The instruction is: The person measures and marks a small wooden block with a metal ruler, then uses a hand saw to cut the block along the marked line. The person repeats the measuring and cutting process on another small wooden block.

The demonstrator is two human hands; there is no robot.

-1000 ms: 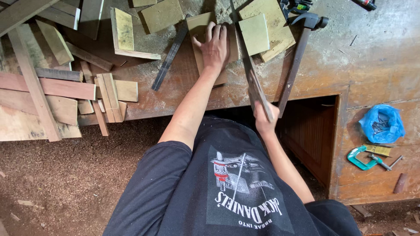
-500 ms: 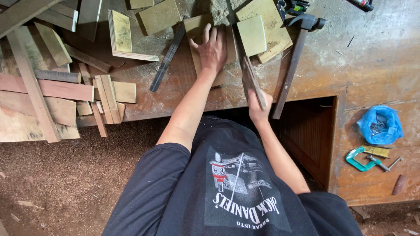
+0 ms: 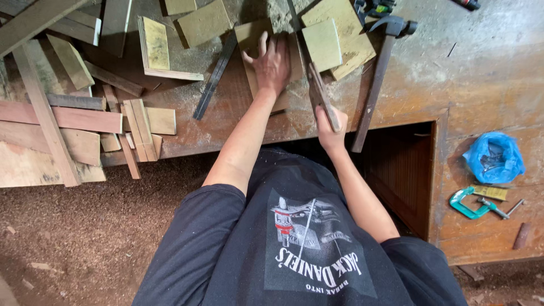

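Observation:
My left hand lies flat, fingers spread, on a small wooden board on the workbench, pressing it down. My right hand grips the wooden handle of a hand saw. Its thin blade runs away from me along the right edge of the board under my left hand. A yellowish square wood piece lies just right of the blade.
A claw hammer lies right of the saw. Wood offcuts and strips crowd the bench's left side. A dark metal bar lies left of the board. A blue plastic bag and green clamp sit on a lower right shelf. Sawdust covers the floor.
My right hand has pushed the saw forward, away from me, along the board's edge. My left hand has stayed pressed on the board.

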